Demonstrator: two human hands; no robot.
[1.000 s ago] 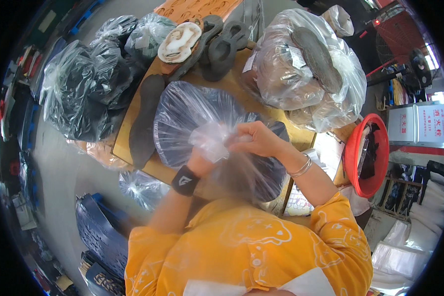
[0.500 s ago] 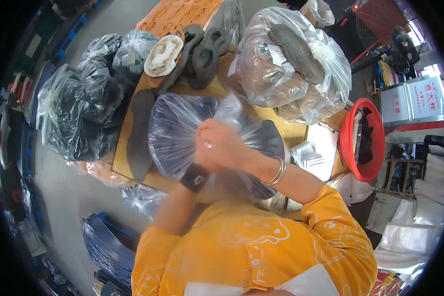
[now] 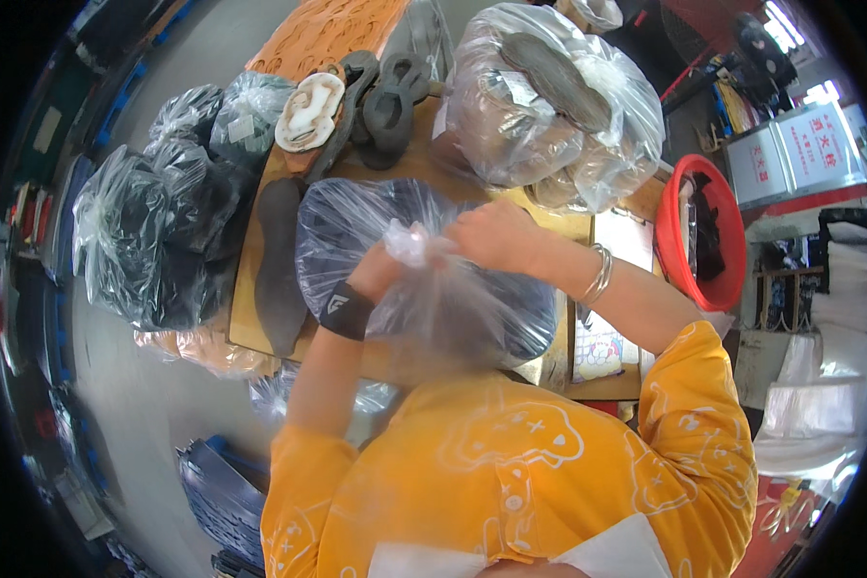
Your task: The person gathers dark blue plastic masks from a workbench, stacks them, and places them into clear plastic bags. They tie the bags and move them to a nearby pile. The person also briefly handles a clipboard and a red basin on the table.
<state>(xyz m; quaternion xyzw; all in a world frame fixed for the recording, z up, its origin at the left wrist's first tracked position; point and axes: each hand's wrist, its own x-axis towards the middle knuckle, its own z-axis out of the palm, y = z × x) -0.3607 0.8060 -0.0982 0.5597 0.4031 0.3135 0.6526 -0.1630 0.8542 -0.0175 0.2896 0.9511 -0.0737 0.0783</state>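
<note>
A clear plastic bag (image 3: 514, 313) full of dark, flat pieces sits on the wooden table before me. Its neck is bunched into a white twist at the middle of the top. My left hand (image 3: 380, 269), with a black band at the wrist, is closed on the gathered plastic from the left. From the right, my right hand (image 3: 496, 237) pinches the plastic beside the twist, its fingers curled in. Creases fan out from between the two hands. A long dark shoe sole (image 3: 280, 265) lies just left of the bag.
Several dark soles (image 3: 387, 120) and a white-filled one (image 3: 310, 113) lie at the table's far side. A large filled bag (image 3: 511, 130) with a sole on top stands behind right. Dark filled bags (image 3: 154, 231) are at left. A red basket (image 3: 674, 226) and papers (image 3: 597, 337) are at right.
My hands were together on the upright, twisted bag neck; now they are apart, the right one drawn to the right. The neck is bunched down into a short twist.
</note>
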